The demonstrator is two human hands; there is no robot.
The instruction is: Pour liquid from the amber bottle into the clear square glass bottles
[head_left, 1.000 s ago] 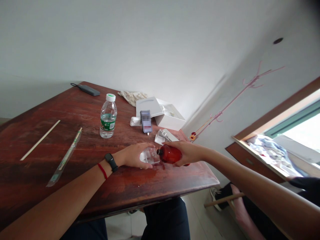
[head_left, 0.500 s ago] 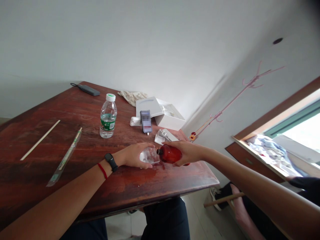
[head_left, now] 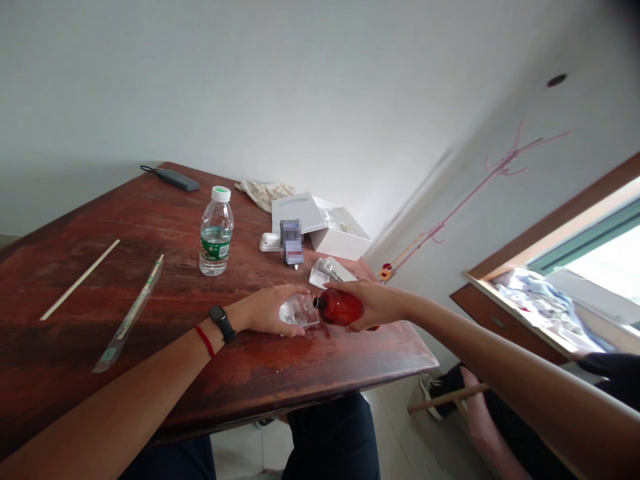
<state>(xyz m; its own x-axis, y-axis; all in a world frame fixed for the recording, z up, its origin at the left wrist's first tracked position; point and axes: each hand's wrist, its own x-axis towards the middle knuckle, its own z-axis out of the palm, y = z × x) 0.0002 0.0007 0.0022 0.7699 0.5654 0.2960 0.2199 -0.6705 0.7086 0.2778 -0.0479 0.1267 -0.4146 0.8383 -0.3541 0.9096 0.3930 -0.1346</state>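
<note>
My left hand (head_left: 270, 311) is closed around a clear plastic cup (head_left: 303, 311), which is tilted with its mouth turned to the right. In my right hand (head_left: 374, 305) is a red bottle (head_left: 343, 308), lying nearly on its side. The dark, uncapped neck of the bottle points left at the mouth of the cup. Whether any liquid passes between them I cannot tell. Behind the red bottle sits a small white tray (head_left: 345, 270) with a clear piece in it. A clear water bottle (head_left: 215, 233) with a white cap stands upright, left of my hands.
On the wooden table (head_left: 165, 303) lie a bare chopstick (head_left: 80, 280), wrapped chopsticks (head_left: 131, 310), a grey pouch-like device (head_left: 176, 179), a phone (head_left: 292, 241), a cloth (head_left: 265, 195) and an open white box (head_left: 340, 233). A pink coat rack (head_left: 465, 193) stands right. Another person's leg (head_left: 483, 413) shows lower right.
</note>
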